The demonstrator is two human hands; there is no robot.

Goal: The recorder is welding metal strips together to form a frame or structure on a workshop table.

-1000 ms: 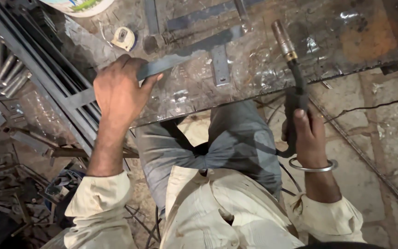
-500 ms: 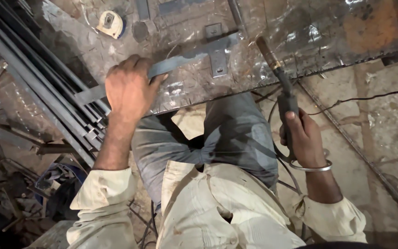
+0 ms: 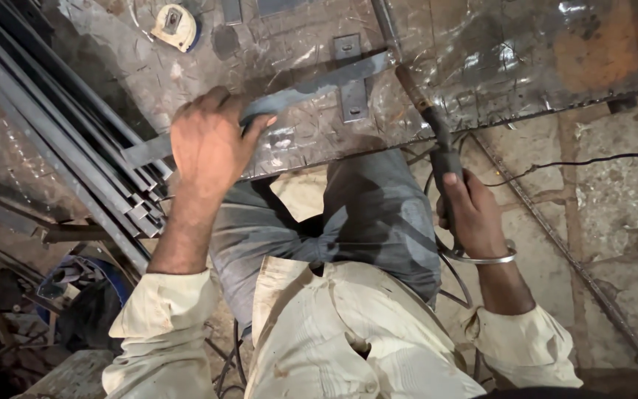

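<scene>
Right hand, nearest the body and wearing a metal bangle, was wrapped tight round the torch handle, its nozzle slanting up over the table edge towards the bar. Left hand lay farther out, fingers curled closed over the long flat bar, pinning it across the steel table; the bar's far end rested just beside a small slotted plate. Beyond sat a tape measure, with steel strips stacked off the table's left side.

Left hand pressed flat, fingers curled; right hand seemingly closed in a grip.
</scene>
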